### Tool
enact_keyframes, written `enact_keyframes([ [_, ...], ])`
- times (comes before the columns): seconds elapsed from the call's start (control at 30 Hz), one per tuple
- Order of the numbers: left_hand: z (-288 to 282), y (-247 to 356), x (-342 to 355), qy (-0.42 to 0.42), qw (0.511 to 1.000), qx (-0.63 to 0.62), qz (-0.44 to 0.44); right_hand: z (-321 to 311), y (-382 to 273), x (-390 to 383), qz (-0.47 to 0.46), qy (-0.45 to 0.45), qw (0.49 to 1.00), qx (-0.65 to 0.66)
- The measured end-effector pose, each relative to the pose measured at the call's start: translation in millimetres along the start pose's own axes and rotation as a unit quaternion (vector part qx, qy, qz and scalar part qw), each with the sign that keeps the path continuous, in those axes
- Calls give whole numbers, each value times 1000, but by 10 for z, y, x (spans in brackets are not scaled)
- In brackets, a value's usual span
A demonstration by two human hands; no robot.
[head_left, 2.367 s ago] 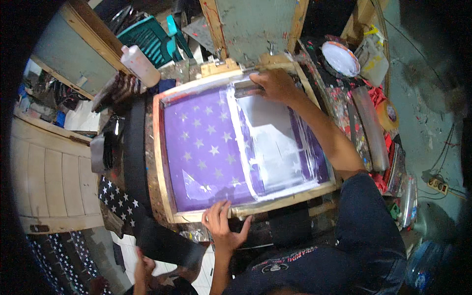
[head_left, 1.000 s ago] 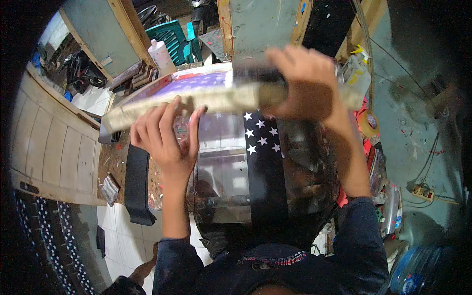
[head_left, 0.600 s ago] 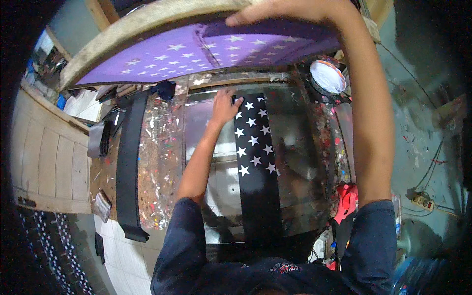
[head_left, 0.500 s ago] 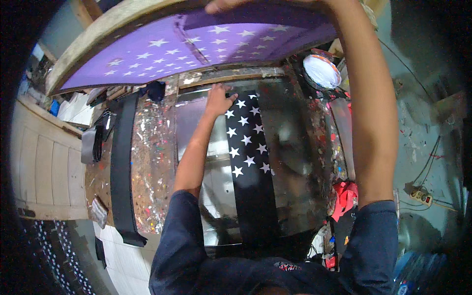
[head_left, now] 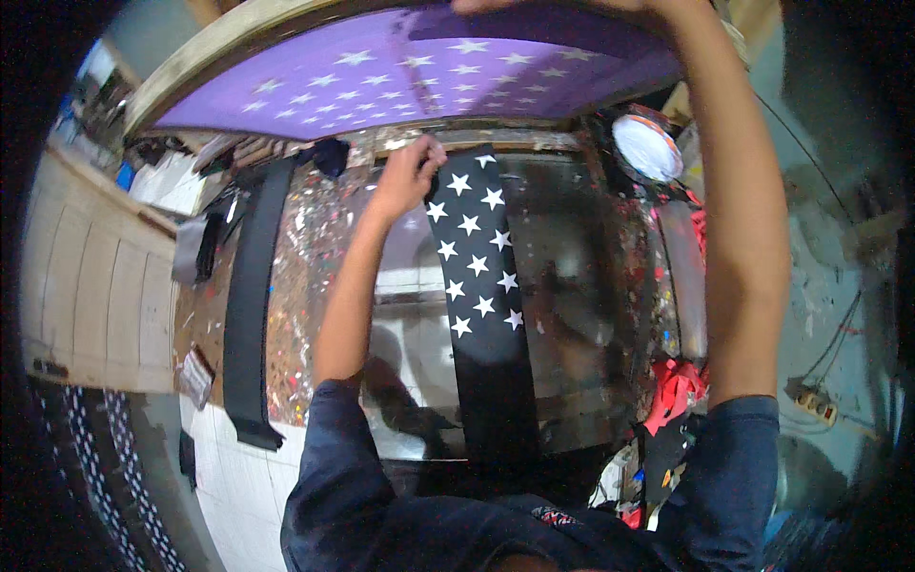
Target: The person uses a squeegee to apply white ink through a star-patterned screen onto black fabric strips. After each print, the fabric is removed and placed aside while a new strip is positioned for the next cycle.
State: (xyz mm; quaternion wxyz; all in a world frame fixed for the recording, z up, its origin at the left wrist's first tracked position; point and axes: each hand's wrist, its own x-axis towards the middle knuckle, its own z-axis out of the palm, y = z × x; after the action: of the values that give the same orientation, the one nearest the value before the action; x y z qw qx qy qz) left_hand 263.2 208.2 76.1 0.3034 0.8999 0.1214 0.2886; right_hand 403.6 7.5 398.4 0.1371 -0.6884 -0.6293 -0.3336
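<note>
A black fabric strip [head_left: 491, 381] printed with white stars lies lengthwise on a dark, glossy board [head_left: 581, 334]. My left hand [head_left: 408, 179] is closed at the strip's far left corner, pinching it, and that end is lifted off the board. Beyond it, a screen-printing frame [head_left: 200, 78] with purple mesh and pale star shapes is tilted up. My right hand [head_left: 610, 6] is at the top edge of the view, by the raised frame's upper side, and seems to grip it. Most of its fingers are cut off from view.
Another black strip [head_left: 253, 305] lies on the paint-spattered table [head_left: 310, 219] to the left. A round tub of white paint [head_left: 648, 150] stands at the far right, with red cloth [head_left: 675, 391] nearer. A power strip [head_left: 815, 405] sits at right; starred strips [head_left: 143, 477] are at lower left.
My left hand has gone from lying spread at the strip's far end to pinching its corner and raising it. The frame stays tilted up under my right hand; the whole view has shifted slightly.
</note>
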Motion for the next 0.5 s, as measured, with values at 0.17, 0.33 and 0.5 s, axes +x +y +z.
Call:
enact_keyframes([
  [0.17,-1538,-23,-877,156,983,49,-78,34,73,25,12,0,1000,-22],
  [0.33,-2978,-411,-2046,249,931,150,-219,109,268,146,23,-60,998,-15],
  [0.5,-3921,-1099,-3206,289,882,229,-295,133,291,261,46,-74,996,26],
])
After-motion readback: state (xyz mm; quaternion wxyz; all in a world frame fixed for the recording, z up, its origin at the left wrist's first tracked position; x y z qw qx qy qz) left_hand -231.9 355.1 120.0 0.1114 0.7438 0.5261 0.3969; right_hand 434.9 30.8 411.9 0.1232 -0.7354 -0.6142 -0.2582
